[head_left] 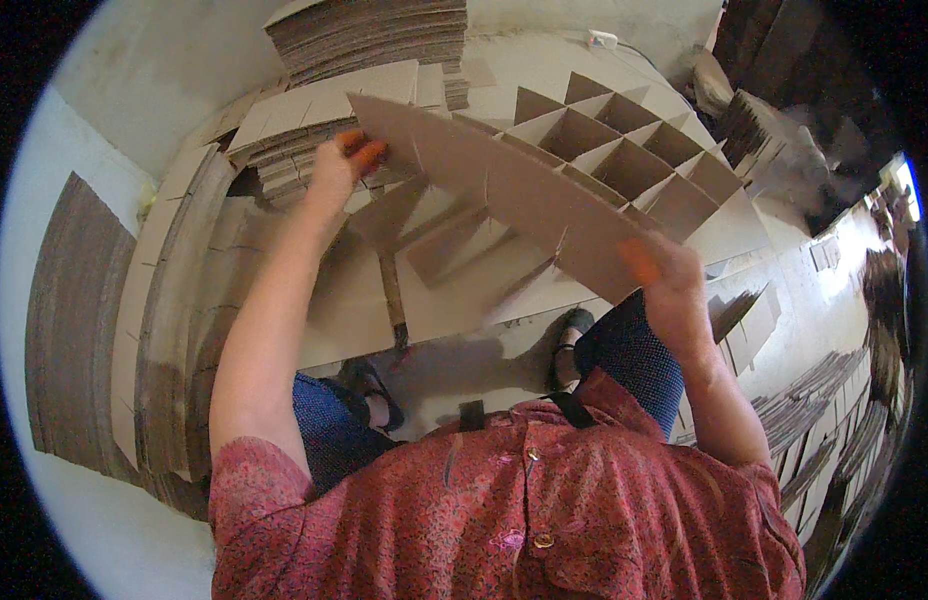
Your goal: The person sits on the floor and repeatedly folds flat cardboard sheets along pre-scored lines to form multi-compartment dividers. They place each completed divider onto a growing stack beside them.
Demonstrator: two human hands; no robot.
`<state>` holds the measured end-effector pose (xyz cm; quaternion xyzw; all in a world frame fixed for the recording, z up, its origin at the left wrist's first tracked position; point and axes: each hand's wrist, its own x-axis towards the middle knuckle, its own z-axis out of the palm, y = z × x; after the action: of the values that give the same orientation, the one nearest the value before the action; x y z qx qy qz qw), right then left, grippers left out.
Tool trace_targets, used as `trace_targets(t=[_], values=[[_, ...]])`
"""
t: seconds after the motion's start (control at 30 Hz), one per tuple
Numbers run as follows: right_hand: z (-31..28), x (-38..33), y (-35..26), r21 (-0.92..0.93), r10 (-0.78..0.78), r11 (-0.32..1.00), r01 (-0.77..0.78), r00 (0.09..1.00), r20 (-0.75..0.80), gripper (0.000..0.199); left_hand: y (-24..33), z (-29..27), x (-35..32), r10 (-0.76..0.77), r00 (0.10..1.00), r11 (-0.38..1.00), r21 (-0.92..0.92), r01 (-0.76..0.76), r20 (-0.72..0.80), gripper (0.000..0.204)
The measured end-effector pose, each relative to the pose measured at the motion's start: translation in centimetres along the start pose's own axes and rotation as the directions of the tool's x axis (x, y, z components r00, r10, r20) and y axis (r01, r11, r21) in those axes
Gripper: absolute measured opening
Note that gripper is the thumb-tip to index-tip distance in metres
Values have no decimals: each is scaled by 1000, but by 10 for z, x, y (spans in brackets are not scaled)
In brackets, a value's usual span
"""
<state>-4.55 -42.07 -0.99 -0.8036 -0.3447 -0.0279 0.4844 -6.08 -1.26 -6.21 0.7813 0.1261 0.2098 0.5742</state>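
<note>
I hold a long brown cardboard divider strip (524,190) slanting from upper left to lower right above the work surface. Several shorter cardboard pieces hang from its lower edge, slotted across it and fanned at angles. My left hand (349,165), with orange on its fingertips, is closed at the strip's upper left end. Around the lower right end my right hand (664,270) is closed, also with orange fingertips. Just beyond the strip, an assembled cardboard grid (624,165) stands with open square cells, partly covered by the strip.
Stacks of flat cardboard strips rise at the back (374,40), behind my left hand (294,130) and along the left (164,330). More cardboard piles (814,410) lie at the right. A pale work surface (344,300) spans the front, with my legs below it.
</note>
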Motion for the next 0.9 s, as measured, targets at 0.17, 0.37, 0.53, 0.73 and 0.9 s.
trace_targets(t=[0.17,0.37,0.53,0.73,0.9], values=[[15,0,24,13,111,993,-113,989,94,15,-49,4,-13,-206,977,977,68,202,57,28],[45,-35,85,103,175,976,-194,969,174,25,-80,1,-15,-325,944,937,158,313,56,36],[11,-17,59,-66,-53,997,47,994,-93,35,-56,7,-34,-323,946,905,-287,313,15,53],[-30,23,122,-303,170,901,-311,895,-413,49,-19,33,-75,-346,898,729,-525,439,271,72],[6,14,55,-43,280,960,-278,936,211,62,7,118,-109,-172,876,775,-488,403,450,75]])
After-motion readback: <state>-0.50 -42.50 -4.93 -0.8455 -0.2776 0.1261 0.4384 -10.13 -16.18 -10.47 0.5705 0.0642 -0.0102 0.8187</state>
